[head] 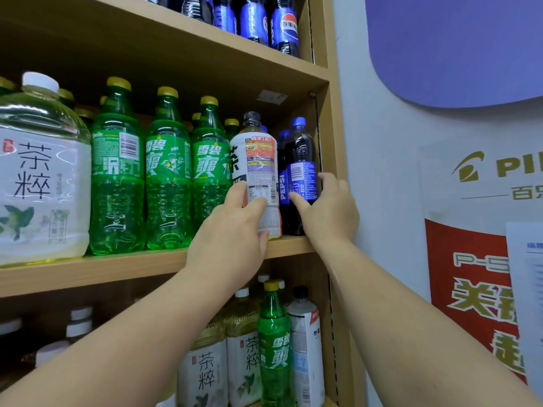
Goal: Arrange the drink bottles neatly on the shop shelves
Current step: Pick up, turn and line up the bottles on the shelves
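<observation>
**Tea and cola side by side on the middle shelf**

On the middle shelf (117,268) a white-labelled tea bottle (258,171) with a dark cap is upright at the front edge, with the left hand (232,230) wrapped round its lower half. Just to its right, a dark cola bottle (302,174) with a blue cap and label stands close to the shelf's side wall, gripped by the right hand (326,207). A second cola bottle (283,183) sits behind, between the two. Left of the tea stand rows of green soda bottles (167,171) with yellow caps, then a big pale tea jug (41,177). More cola bottles (255,22) line the shelf above. Below, a lone green bottle (274,345) stands among tea bottles (205,374).
</observation>
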`<state>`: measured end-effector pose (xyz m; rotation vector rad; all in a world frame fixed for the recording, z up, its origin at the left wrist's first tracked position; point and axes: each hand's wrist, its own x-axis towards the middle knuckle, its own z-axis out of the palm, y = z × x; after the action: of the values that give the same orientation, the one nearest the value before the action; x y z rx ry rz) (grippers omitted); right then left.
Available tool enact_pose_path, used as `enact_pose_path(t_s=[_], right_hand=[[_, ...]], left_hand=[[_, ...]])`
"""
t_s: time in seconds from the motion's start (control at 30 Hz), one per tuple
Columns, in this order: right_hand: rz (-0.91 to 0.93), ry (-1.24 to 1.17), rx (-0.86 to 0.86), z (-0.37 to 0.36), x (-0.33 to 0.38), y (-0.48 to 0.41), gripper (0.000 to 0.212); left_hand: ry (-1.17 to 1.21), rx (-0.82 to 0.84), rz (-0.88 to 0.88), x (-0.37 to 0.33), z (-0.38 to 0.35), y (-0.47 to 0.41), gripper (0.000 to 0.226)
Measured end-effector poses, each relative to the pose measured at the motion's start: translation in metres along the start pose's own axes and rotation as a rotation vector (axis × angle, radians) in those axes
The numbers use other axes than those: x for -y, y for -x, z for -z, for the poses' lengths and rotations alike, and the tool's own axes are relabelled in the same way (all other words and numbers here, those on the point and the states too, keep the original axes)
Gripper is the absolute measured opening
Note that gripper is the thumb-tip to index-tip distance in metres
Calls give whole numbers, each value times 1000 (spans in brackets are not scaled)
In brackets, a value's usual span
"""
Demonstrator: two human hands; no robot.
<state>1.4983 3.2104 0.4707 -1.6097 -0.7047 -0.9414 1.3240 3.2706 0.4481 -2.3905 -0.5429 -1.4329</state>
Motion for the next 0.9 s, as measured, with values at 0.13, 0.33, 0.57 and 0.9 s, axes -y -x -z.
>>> enact_pose_path(t_s=[0.13, 0.33, 0.57, 0.9], right_hand=[[214, -252, -18, 6, 27, 13, 40], [3, -524, 494, 14, 45, 13, 78], [-66, -609, 580, 1, 42, 22, 59], [28, -795, 559, 79, 46, 44, 47]], left_hand=[[102, -87, 49, 0, 0, 1, 42], [297, -156, 258, 1, 12, -2, 14], [400, -39, 344, 1, 24, 3, 18], [826, -110, 311, -9, 41, 9, 48]])
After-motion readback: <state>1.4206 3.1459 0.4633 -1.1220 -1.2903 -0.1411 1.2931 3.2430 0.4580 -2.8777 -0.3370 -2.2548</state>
